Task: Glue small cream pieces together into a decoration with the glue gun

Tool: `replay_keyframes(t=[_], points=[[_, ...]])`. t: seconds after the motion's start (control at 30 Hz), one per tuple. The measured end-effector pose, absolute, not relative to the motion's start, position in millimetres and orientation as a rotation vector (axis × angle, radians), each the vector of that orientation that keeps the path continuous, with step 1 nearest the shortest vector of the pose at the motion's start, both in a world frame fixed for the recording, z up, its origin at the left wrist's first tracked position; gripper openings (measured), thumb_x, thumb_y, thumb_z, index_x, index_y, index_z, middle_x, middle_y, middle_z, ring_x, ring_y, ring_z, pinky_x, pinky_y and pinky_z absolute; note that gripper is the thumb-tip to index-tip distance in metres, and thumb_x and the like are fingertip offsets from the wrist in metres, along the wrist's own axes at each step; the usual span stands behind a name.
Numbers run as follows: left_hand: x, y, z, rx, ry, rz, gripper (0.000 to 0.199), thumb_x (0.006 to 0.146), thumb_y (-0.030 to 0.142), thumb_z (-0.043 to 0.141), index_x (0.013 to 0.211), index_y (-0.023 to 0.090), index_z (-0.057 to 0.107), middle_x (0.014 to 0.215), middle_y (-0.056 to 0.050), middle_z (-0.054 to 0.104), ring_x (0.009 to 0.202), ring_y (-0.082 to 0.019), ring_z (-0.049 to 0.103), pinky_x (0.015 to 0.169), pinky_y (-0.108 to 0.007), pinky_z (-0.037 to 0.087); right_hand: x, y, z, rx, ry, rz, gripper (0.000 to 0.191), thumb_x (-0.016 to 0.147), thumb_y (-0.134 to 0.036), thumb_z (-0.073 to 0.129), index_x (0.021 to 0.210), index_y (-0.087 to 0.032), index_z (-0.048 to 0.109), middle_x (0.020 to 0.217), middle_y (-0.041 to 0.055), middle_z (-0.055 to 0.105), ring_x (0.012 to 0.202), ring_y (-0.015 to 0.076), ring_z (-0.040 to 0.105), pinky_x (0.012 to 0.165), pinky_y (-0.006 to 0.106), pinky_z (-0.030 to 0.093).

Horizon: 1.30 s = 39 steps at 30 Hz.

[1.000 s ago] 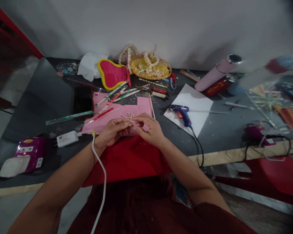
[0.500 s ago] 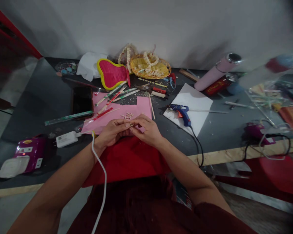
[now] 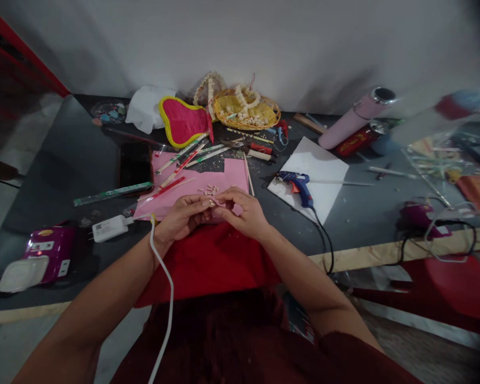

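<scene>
One small piece (image 3: 212, 202) sits pinched in the left hand (image 3: 185, 216), mid-frame, exposed since the right hand (image 3: 248, 214) eased back, whose grasp cannot be determined.

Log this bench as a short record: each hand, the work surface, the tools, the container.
left hand: pinching a small pale piece; hand
right hand: fingertips beside that piece; grip unclear; hand
work surface: pink sheet, with a small pile of short pieces just beyond the fingers
glue gun: blue, lying on a white sheet
container: wicker basket near the wall, holding pale pieces
</scene>
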State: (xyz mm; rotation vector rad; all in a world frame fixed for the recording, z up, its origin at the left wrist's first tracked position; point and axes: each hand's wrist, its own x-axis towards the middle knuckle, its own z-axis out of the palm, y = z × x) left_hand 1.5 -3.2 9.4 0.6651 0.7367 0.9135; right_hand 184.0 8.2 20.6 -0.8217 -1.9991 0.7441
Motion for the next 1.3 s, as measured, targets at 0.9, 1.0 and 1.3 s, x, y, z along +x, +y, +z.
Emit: replay_keyframes(t=[0.9, 1.0, 1.3], points=[[2.5, -3.8, 4.8, 0.664, 0.742, 0.916, 0.016, 0.07, 0.021, 0.074, 0.081, 0.01, 0.069, 0.064, -0.002, 0.063, 0.055, -0.007, 0.056, 0.055, -0.018, 0.046, 192.4, 10.1, 18.7, -0.875, -1.907, 0.807, 0.021, 0.088, -0.037, 0.052, 0.084, -0.018, 0.06, 0.073, 0.0009, 0.057, 0.065, 0.0103, 0.053, 0.061, 0.024, 0.046], [2.6, -4.4, 3.4, 0.651, 0.699, 0.888, 0.019, 0.07, 0.022, 0.074, 0.083, 0.01, 0.069, 0.072, -0.004, 0.065, 0.066, -0.011, 0.062, 0.068, -0.024, 0.051, 188.2, 9.8, 20.0, -0.775, -2.02, 0.773, 0.033, 0.08, -0.036, 0.065, 0.11, -0.021, 0.06, 0.088, 0.0037, 0.06, 0.079, 0.0134, 0.056, 0.071, 0.028, 0.049], [2.9, -5.3, 3.6, 0.672, 0.679, 0.867, 0.017, 0.072, 0.023, 0.073, 0.083, 0.01, 0.069, 0.071, -0.005, 0.066, 0.064, -0.011, 0.062, 0.067, -0.023, 0.051, 180.8, 8.6, 16.8, -0.773, -1.979, 0.692, 0.014, 0.083, -0.032, 0.062, 0.091, -0.021, 0.066, 0.081, 0.0033, 0.064, 0.077, 0.0132, 0.059, 0.07, 0.027, 0.051]])
